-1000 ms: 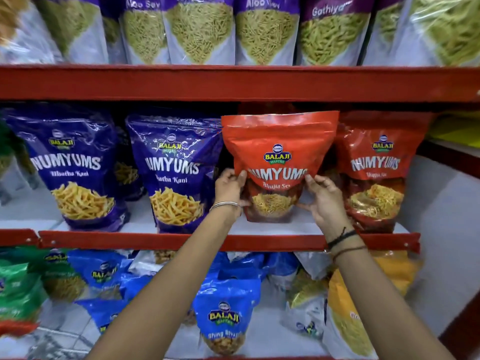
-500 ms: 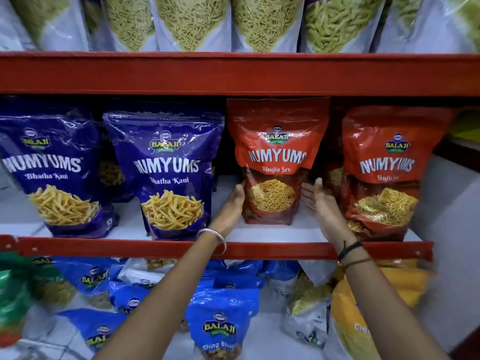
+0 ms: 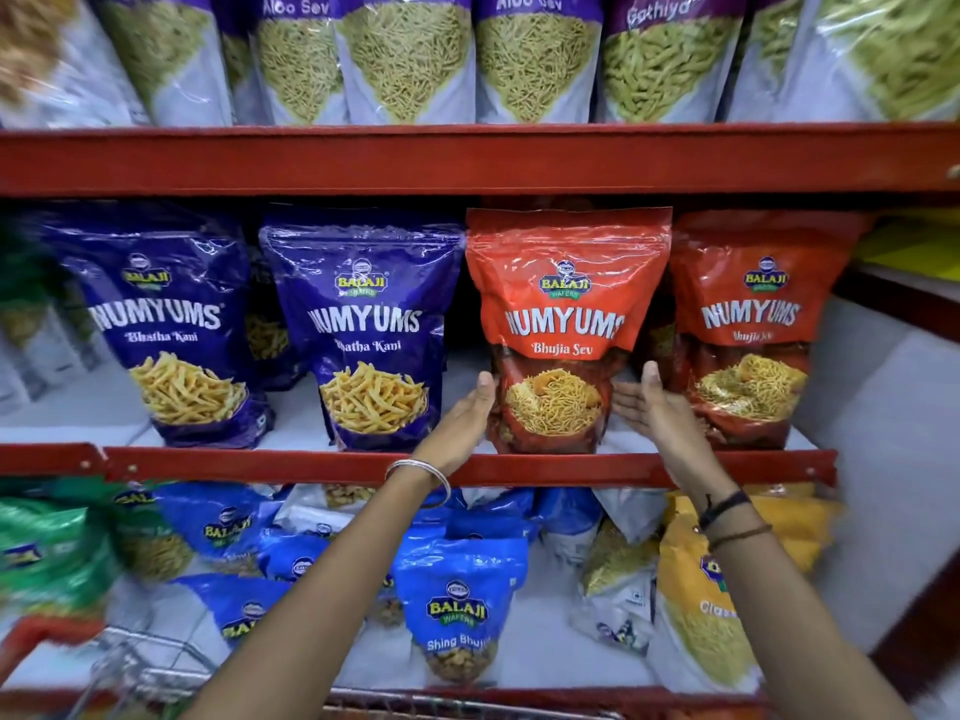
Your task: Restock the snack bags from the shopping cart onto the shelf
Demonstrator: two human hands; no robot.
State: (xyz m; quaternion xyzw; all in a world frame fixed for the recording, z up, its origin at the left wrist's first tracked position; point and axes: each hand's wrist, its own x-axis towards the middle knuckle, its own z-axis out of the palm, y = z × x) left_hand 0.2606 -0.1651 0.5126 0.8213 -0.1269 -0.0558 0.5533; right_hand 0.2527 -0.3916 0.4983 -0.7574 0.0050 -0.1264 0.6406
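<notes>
A red Numyums Bhujia Sev bag (image 3: 563,314) stands upright on the middle shelf (image 3: 363,465), between a blue Bhatha Kani bag (image 3: 363,330) and another red Bhujia Sev bag (image 3: 753,324). My left hand (image 3: 467,418) rests flat against the red bag's lower left side. On the other side, my right hand (image 3: 649,402) is held with fingers straight, just off the bag's lower right edge. Neither hand grips it. The shopping cart's wire rim (image 3: 156,662) shows at the bottom left.
A second blue Bhatha Kani bag (image 3: 166,324) stands at the left. Purple Aloo Sev and Gathiya bags (image 3: 405,54) line the top shelf. Blue Shing Bhujia bags (image 3: 457,610), a yellow bag (image 3: 696,615) and green bags (image 3: 47,553) fill the bottom shelf. A white side panel (image 3: 883,459) closes the right.
The red bag went from held up in both hands to standing on the shelf. My fingers have let go and straightened beside it, and the right hand has drawn slightly away.
</notes>
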